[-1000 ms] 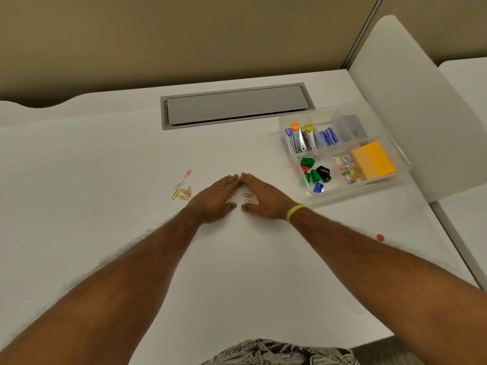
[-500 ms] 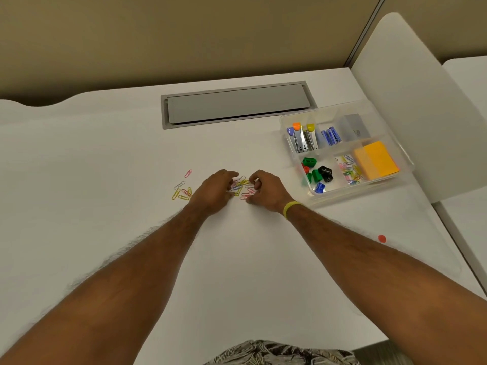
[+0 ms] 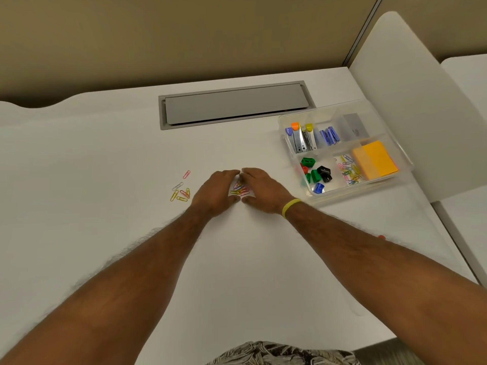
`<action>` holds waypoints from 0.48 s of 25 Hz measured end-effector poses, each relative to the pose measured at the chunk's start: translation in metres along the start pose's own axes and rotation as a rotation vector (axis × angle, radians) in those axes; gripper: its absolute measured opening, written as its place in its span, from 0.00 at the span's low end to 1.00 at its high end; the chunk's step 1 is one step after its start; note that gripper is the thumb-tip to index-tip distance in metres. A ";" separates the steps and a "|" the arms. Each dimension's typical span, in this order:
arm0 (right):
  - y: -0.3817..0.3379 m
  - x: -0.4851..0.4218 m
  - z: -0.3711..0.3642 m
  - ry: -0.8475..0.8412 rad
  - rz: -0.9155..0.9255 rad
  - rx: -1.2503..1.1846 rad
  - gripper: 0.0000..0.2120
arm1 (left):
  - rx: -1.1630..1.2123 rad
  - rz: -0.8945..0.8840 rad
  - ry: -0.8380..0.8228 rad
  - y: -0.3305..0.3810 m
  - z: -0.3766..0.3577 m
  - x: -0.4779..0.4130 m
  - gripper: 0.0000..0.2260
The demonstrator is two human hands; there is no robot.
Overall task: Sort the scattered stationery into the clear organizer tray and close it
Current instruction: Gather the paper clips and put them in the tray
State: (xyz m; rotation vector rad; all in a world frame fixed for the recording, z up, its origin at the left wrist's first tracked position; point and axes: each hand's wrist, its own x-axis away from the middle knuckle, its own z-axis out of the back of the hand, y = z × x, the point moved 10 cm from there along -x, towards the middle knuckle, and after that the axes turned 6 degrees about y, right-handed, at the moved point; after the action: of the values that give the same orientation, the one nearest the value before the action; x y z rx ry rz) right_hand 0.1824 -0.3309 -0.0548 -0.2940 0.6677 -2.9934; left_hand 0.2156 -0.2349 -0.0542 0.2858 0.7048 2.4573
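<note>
A small heap of coloured paper clips (image 3: 239, 189) lies on the white desk between my two hands. My left hand (image 3: 214, 192) and my right hand (image 3: 261, 189) rest flat on the desk with fingertips nearly touching, cupped around the heap. Neither hand holds anything. A second loose group of paper clips (image 3: 181, 192) lies to the left of my left hand. The clear organizer tray (image 3: 287, 144) stands open at the right, holding staplers, sharpeners, paper clips and orange sticky notes (image 3: 374, 160).
A grey cable hatch (image 3: 234, 104) is set into the desk at the back. A white divider panel (image 3: 411, 101) stands just right of the tray. A small red item (image 3: 381, 237) lies near my right forearm.
My hands were flat together over the clips, then curled with the clips gathered between them. Now they are spread flat again, cupping the tighter heap.
</note>
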 end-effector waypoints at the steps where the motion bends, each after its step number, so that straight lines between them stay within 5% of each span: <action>1: -0.006 -0.001 -0.001 0.026 0.033 0.024 0.26 | 0.025 -0.001 0.047 0.003 0.001 0.001 0.27; 4: -0.017 0.000 0.001 0.092 0.064 0.064 0.16 | 0.077 0.053 0.126 0.004 0.003 0.001 0.22; 12: -0.013 -0.010 0.007 0.093 0.006 0.044 0.11 | 0.077 0.071 0.121 0.004 0.004 -0.002 0.17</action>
State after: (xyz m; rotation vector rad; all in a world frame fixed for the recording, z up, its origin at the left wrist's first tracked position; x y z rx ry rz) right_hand 0.1931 -0.3206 -0.0449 -0.1502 0.6074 -3.0272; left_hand 0.2167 -0.2372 -0.0492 0.1950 0.8557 2.5353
